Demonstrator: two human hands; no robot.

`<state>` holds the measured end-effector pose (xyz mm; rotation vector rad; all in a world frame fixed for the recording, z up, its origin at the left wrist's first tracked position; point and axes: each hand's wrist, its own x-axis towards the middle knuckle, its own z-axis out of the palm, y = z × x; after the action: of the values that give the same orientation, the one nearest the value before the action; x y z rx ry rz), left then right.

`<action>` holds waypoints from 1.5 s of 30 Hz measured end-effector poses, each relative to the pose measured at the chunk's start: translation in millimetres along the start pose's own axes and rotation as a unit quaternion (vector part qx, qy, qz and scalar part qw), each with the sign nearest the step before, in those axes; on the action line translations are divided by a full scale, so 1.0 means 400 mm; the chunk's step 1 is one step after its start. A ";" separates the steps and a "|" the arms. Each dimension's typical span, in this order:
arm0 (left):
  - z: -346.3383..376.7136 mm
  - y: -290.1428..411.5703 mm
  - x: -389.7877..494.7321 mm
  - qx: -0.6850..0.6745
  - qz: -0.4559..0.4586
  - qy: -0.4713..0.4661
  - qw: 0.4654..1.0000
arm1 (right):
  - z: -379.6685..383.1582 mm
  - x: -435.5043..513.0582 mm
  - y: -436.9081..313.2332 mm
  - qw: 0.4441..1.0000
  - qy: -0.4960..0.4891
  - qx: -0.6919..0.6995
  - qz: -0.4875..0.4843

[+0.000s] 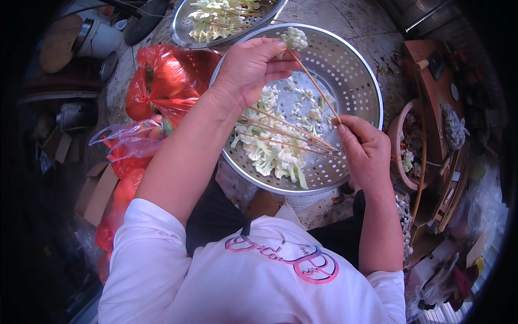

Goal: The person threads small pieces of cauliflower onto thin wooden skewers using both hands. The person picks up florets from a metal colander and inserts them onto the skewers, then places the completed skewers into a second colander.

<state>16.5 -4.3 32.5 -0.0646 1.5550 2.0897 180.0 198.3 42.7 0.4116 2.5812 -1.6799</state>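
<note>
My left hand pinches a cauliflower floret between thumb and fingers, above the far side of a perforated metal basin. A thin wooden skewer runs from just under that floret down to my right hand, whose thumb and fingers grip its lower end. Whether the tip is inside the floret cannot be told. In the basin, cut cauliflower florets are heaped on the left and near side, with several skewers lying across them. Small crumbs are scattered over the basin's bottom.
Beyond it stands a second perforated metal basin with skewered cauliflower. Red plastic bags lie at left, above a cardboard box. At right are a round tub with scraps and a reddish-brown wooden piece.
</note>
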 end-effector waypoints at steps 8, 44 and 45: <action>0.046 -0.018 -0.036 0.044 -0.077 -0.049 0.995 | 0.002 0.005 0.008 1.000 0.011 0.008 -0.022; 0.127 -0.075 -0.085 0.138 -0.136 -0.101 0.976 | 0.002 0.001 0.012 0.985 0.045 -0.138 -0.091; 0.127 -0.074 -0.085 0.150 -0.133 -0.105 0.974 | 0.001 0.001 0.013 0.988 0.043 -0.125 -0.083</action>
<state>72.0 34.3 35.2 0.0512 1.6142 1.5863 180.7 199.9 37.8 0.2672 2.9139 -1.3800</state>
